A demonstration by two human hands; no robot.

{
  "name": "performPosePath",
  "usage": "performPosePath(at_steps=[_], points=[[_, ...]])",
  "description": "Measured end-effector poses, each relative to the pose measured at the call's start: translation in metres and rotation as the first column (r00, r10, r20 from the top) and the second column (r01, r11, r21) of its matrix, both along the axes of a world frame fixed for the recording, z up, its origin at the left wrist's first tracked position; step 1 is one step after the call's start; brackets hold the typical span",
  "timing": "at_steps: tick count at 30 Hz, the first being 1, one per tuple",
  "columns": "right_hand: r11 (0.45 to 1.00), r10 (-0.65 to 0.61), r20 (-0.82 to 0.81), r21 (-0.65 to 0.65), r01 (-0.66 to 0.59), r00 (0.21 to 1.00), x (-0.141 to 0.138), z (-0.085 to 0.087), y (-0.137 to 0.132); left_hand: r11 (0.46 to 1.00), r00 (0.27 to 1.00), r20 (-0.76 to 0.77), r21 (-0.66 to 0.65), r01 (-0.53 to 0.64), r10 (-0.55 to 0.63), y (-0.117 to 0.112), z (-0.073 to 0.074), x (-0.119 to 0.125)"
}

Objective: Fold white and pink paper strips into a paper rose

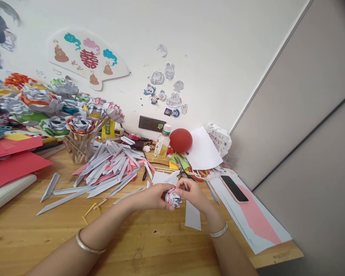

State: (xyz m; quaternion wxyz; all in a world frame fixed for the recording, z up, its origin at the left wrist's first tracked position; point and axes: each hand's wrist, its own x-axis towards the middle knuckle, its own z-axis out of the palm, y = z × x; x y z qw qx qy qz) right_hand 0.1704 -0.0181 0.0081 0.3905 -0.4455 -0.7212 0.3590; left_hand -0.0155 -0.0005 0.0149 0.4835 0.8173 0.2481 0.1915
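Both my hands meet over the middle of the wooden table [143,245]. Between them is a small rolled paper flower [173,197], grey-white with pink edges. My left hand [155,196] has its fingers curled round the flower from the left. My right hand [191,194] pinches it from the right and above. A bracelet sits on each wrist. A white paper strip [193,217] lies flat just below my right hand.
A heap of folded grey and pink paper strips [112,166] lies behind my hands. A vase of paper flowers [77,126] stands at the back left. Scissors [180,165], a small bottle [162,142], a red ball [180,140] and a phone [234,188] sit to the right, red sheets [14,161] at left.
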Motion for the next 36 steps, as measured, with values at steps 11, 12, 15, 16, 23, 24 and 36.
performPosePath(at_steps=[11,12,15,16,23,24,36], points=[[0.974,0.09,-0.022,0.212,-0.083,0.996,0.0052,0.0091,0.0,0.998,0.995,0.096,-0.059,0.01,-0.005,0.0083,-0.0063,-0.0026],[0.972,0.08,-0.002,0.221,-0.077,0.997,0.0051,0.0085,-0.0003,0.999,0.997,0.078,-0.034,-0.005,0.007,0.0083,-0.0061,-0.0025],[0.968,0.051,0.061,0.244,-0.065,0.997,0.0049,0.0059,-0.0003,0.999,0.999,0.036,0.021,-0.041,0.04,0.0088,-0.0059,-0.0029],[0.966,0.045,0.083,0.25,-0.064,0.996,0.0048,0.0051,-0.0002,0.998,0.999,0.024,0.041,-0.05,0.049,0.0091,-0.0058,-0.0032],[0.966,0.045,0.143,0.248,-0.08,0.989,0.004,0.0041,0.0001,0.992,0.997,-0.004,0.107,-0.07,0.071,0.0088,-0.0038,-0.0045],[0.967,0.042,0.146,0.243,-0.077,0.988,0.0035,0.0043,-0.0001,0.992,0.998,-0.004,0.106,-0.069,0.07,0.0086,-0.004,-0.0043],[0.998,-0.013,0.001,0.054,0.013,1.0,-0.0037,0.0001,0.0001,1.0,1.0,0.02,0.028,-0.013,0.013,0.004,-0.0029,-0.0021]])
